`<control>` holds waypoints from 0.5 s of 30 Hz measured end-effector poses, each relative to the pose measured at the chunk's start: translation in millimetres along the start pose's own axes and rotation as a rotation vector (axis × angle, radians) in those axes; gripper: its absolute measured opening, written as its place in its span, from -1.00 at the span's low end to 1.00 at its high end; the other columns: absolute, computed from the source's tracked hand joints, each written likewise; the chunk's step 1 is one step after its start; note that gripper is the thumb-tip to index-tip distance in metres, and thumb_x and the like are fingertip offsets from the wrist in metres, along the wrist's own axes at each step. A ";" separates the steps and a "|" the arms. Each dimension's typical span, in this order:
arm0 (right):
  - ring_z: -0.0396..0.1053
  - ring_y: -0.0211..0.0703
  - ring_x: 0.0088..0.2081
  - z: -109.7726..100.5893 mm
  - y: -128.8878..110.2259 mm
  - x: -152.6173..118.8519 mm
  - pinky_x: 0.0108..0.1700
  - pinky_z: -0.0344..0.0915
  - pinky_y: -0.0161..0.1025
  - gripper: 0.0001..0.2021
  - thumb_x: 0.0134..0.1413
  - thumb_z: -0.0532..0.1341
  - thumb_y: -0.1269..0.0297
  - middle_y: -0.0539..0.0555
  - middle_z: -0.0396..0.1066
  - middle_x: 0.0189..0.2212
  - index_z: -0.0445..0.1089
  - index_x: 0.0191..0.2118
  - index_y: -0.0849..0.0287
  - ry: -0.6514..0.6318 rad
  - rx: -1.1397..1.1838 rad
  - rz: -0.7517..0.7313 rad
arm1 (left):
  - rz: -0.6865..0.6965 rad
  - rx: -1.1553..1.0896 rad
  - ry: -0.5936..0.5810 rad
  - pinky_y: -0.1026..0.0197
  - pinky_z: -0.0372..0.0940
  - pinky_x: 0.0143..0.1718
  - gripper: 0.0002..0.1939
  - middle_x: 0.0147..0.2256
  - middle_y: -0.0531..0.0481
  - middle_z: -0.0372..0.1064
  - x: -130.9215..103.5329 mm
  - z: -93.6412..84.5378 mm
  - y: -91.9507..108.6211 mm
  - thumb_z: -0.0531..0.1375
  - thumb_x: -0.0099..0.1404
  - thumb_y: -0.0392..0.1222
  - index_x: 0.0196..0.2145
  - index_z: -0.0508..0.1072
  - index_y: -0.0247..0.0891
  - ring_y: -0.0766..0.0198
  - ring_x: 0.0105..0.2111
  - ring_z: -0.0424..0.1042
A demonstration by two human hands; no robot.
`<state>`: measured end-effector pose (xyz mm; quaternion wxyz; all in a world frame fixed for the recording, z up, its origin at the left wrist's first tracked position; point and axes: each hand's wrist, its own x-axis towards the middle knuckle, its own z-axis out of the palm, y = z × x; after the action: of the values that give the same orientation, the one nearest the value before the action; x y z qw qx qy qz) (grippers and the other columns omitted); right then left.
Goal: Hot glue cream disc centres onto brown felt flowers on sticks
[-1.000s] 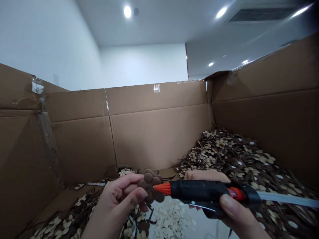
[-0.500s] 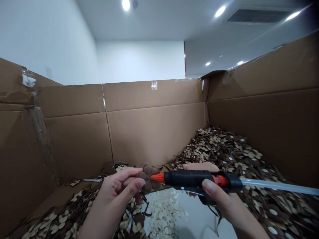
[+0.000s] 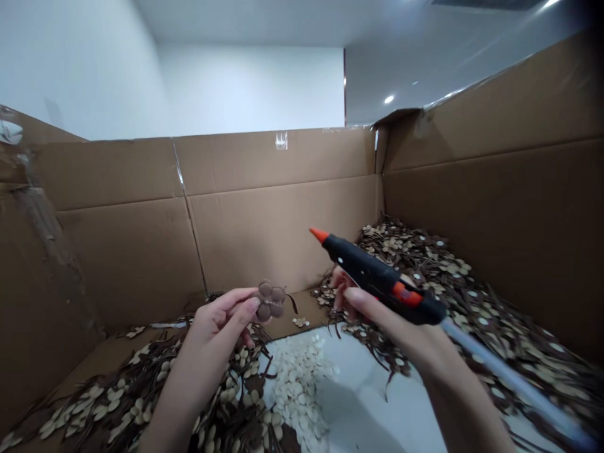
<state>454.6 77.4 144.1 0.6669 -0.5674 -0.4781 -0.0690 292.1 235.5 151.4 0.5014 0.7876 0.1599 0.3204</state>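
Observation:
My left hand (image 3: pixel 221 322) pinches a brown flower-shaped piece (image 3: pixel 265 311) between thumb and fingers. The flower has rounded petals, a shiny streak across its middle and a thin dark strip hanging at its right. A black glue gun (image 3: pixel 363 263) with an orange nozzle lies along my right hand (image 3: pixel 377 309), its tip tilted up to the left, well apart from the flower. My right fingers are curled below the gun, and its handle is mostly hidden. From its rear end a long translucent glue stick (image 3: pixel 509 377) runs down to the right.
Small off-white discs (image 3: pixel 299 390) are heaped on a white surface (image 3: pixel 372 409) below my hands. Brown and beige flower pieces pile up at left (image 3: pixel 123 402) and right (image 3: pixel 425 251). Tall cardboard walls (image 3: pixel 278 220) enclose the area.
My right hand has drawn the glue gun away from the flower and tipped its nozzle upward. The flower stays in my left hand, now with a shiny streak showing. The camera view has shifted slightly.

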 end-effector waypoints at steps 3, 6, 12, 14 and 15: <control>0.20 -0.35 -0.54 15.6 2.1 2.6 -0.48 0.20 -0.38 -0.79 0.03 0.21 0.17 -0.02 0.30 -0.54 0.38 -0.29 0.22 -0.233 -0.024 0.108 | -0.013 0.027 -0.080 0.39 0.18 -0.53 -0.53 -0.37 -0.07 0.45 3.3 8.8 -2.3 0.13 0.23 0.06 -0.04 0.46 -0.33 0.38 -0.51 0.29; 0.16 -0.37 -0.55 26.2 6.1 3.5 -0.45 0.16 -0.37 -0.78 0.05 0.18 0.18 -0.04 0.25 -0.57 0.39 -0.29 0.25 -0.297 0.017 0.151 | -0.016 0.032 -0.119 0.41 0.14 -0.54 -0.57 -0.38 -0.05 0.43 3.2 15.4 -1.9 0.12 0.26 0.04 -0.04 0.46 -0.29 0.38 -0.48 0.28; 0.20 -0.34 -0.48 25.1 17.1 3.6 -0.41 0.15 -0.36 -0.74 0.01 0.23 0.13 0.01 0.30 -0.49 0.41 -0.27 0.24 -0.312 0.084 0.217 | 0.038 0.006 -0.148 0.42 0.17 -0.51 -0.62 -0.41 -0.01 0.42 10.0 19.1 -6.4 0.12 0.28 0.01 -0.08 0.47 -0.28 0.42 -0.51 0.26; 0.21 -0.33 -0.46 22.3 19.4 4.4 -0.43 0.13 -0.37 -0.71 -0.01 0.25 0.10 0.02 0.30 -0.47 0.41 -0.24 0.23 -0.269 0.103 0.269 | 0.085 -0.045 -0.134 0.39 0.19 -0.49 -0.57 -0.37 -0.05 0.45 19.2 20.0 -16.4 0.05 0.32 0.04 -0.03 0.42 -0.30 0.40 -0.50 0.29; 0.21 -0.33 -0.45 21.0 20.5 4.9 -0.43 0.13 -0.37 -0.69 -0.01 0.26 0.08 0.02 0.30 -0.46 0.41 -0.24 0.22 -0.214 0.119 0.290 | 0.107 -0.051 -0.142 0.38 0.21 -0.46 -0.55 -0.34 -0.07 0.46 25.3 20.6 -24.6 0.00 0.35 0.05 0.00 0.40 -0.31 0.37 -0.46 0.33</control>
<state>458.4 103.9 131.4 0.6476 -0.5940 -0.4626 0.1171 326.4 246.8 132.2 0.5135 0.8028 0.0736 0.2938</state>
